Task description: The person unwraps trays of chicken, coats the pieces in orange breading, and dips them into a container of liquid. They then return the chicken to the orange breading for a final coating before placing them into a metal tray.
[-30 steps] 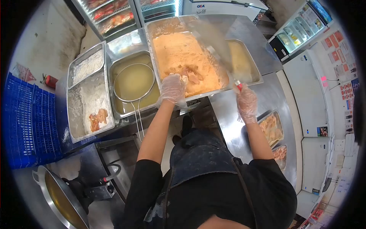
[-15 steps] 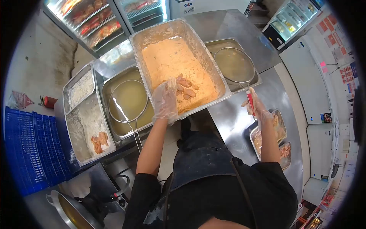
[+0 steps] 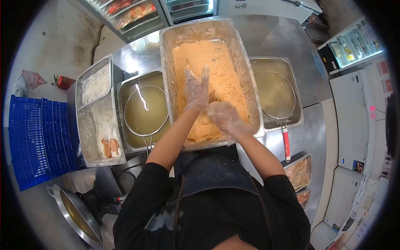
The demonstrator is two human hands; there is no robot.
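Both hands wear clear plastic gloves and are over the large metal tray [image 3: 251,75] of orange breading flour [image 3: 200,54]. My left hand [image 3: 196,89] is over the flour with its fingers stretched away from me and apart. Beside it, my right hand [image 3: 225,117] is curled closed near the tray's front; whatever its fingers hold is hidden. A bit of raw chicken [image 3: 213,97] shows between the hands, the rest covered by them. To the right, a strainer [image 3: 286,143] with a red handle lies in a pan of cloudy liquid [image 3: 273,68], touched by neither hand.
On the left stands another pan of liquid [image 3: 139,87] with a strainer in it. Beyond it are a pan of white flour [image 3: 96,89] holding chicken pieces [image 3: 110,148] and blue crates [image 3: 39,141]. Trays of meat [image 3: 299,171] sit at right; a wok [image 3: 75,214] is lower left.
My right hand has let go of the red-handled strainer and moved left into the breading tray. My left hand has moved forward over the flour, spreading its fingers. The camera view has turned.
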